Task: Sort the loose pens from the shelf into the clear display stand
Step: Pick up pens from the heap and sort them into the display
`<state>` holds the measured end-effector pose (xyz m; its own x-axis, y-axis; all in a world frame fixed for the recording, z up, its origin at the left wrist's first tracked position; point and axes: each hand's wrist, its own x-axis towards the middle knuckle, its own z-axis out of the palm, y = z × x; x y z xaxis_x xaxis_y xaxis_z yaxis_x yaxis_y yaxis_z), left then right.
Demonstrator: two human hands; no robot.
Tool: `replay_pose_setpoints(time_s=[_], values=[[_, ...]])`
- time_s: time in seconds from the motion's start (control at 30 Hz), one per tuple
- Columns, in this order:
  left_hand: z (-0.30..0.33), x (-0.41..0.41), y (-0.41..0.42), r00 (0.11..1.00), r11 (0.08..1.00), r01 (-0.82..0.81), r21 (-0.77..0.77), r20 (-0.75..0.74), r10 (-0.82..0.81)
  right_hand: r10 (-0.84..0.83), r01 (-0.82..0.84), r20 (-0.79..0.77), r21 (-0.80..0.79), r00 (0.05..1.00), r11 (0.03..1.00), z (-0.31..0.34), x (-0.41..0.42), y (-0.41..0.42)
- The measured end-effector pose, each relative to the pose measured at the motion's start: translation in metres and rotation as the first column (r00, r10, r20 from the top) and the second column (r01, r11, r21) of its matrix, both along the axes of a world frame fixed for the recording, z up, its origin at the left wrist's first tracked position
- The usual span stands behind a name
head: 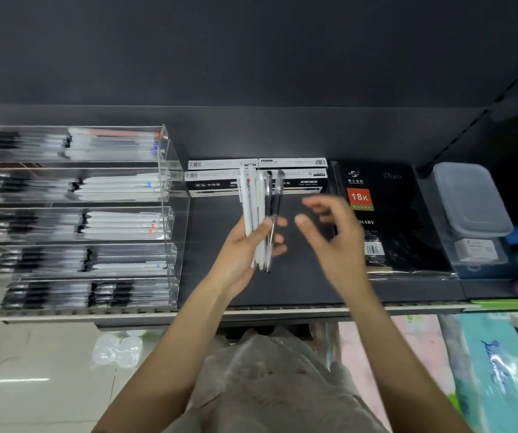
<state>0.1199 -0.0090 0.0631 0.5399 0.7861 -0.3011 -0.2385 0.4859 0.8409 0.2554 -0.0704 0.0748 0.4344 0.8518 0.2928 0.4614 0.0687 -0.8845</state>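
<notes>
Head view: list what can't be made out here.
- Pens: exact count unclear; they overlap, and the left hand covers their lower ends.
- Right hand: motion-blurred, open, fingers indistinct.
- Stand: smeared by blur; pen types in its tiers unreadable, left end cut by the frame edge.
- Boxes: print too small, partly behind the pens.
- Diary: small text blurred.

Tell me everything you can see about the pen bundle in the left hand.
The pen bundle is a fistful of slim pens, mostly white-bodied, with a couple of clear ones showing black ends. They stand roughly upright, tips fanning slightly, above the dark shelf. The left hand grips them near the lower half; the right hand, open and blurred, is close beside them without touching.
</notes>
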Motion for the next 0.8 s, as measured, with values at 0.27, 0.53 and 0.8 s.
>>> replay_pose_setpoints(time_s=[0.27,0.53,0.8], values=[[0.004,-0.015,-0.008,0.889,0.898,0.438,-0.041,-0.13,-0.439,0.671,-0.557,0.074,-0.495,0.738,0.667,0.053,0.052,0.058],[-0.003,-0.023,-0.006,0.837,0.848,0.528,-0.048,-0.138,-0.529,0.772,-0.672,-0.075,-0.552,0.631,0.495,0.05,0.046,0.058],[-0.021,-0.025,-0.004,0.767,0.802,0.595,-0.054,-0.258,-0.587,0.685,-0.593,-0.037,-0.535,0.727,0.601,0.047,0.067,0.052]])
